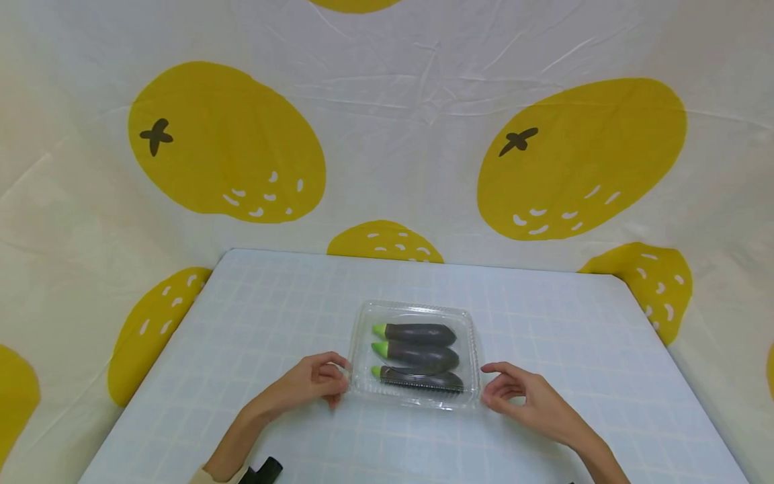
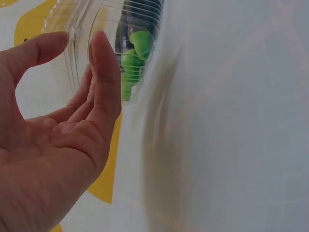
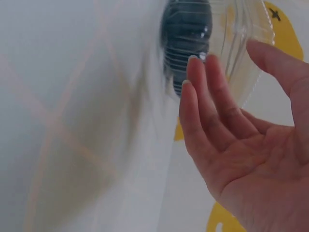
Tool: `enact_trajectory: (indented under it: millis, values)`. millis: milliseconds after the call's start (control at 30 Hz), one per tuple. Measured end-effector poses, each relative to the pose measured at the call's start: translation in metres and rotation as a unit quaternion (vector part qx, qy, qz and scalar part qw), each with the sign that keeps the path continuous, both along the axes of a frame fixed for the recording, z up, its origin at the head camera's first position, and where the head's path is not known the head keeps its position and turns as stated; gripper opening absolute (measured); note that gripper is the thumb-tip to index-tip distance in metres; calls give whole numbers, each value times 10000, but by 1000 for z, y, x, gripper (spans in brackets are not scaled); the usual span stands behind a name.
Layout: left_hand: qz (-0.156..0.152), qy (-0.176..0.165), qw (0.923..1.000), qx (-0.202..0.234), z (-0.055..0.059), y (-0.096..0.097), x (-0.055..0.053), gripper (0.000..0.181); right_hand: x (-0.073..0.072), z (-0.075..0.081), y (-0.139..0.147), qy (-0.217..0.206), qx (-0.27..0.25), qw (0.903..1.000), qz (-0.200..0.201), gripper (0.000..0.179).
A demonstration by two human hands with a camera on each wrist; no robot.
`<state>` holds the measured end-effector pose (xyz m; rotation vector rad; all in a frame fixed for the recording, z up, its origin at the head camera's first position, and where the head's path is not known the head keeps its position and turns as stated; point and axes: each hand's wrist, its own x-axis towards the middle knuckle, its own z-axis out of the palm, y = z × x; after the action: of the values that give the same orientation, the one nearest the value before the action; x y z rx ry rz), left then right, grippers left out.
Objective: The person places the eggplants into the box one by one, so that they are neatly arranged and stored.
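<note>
A clear plastic clamshell box (image 1: 417, 401) lies flat on the table, its lid down. Inside, three dark eggplants (image 1: 423, 353) with green stem ends are lined up one above another, stems to the left. My left hand (image 1: 317, 380) is at the box's left side, its thumb and fingertips by the rim. On the opposite side my right hand (image 1: 523, 396) has its fingertips beside the right rim. Both wrist views show gently bent fingers with a gap to the thumb; whether they touch the plastic I cannot tell.
The table (image 1: 290, 296) has a pale checked cover. Behind it and along both sides hangs a white cloth (image 1: 399, 168) printed with large yellow fruit shapes. Part of a black strap or device (image 1: 263, 470) shows at the left wrist.
</note>
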<state>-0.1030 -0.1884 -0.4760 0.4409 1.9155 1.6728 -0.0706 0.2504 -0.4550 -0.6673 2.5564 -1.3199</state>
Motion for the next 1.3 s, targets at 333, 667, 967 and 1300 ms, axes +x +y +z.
enact_trajectory:
  millis: [333, 667, 967, 1300]
  values:
    - [-366, -84, 9991, -208, -1, -2, -1, 32, -2, -10, -3, -1459, -967, 9819, 723, 17]
    - [-989, -103, 9949, 151, -6, -2, -3, 33, -6, -18, -3, -2572, -1541, 9489, 988, 28]
    - [-1001, -277, 9931, 544, -9, 0, -3, 34, -8, -18, -1, -2810, -1733, 9379, 1070, 28]
    - [-930, -251, 9934, 630, -13, 0, -4, 32, -10, -19, 0, -2950, -1732, 9352, 910, 25]
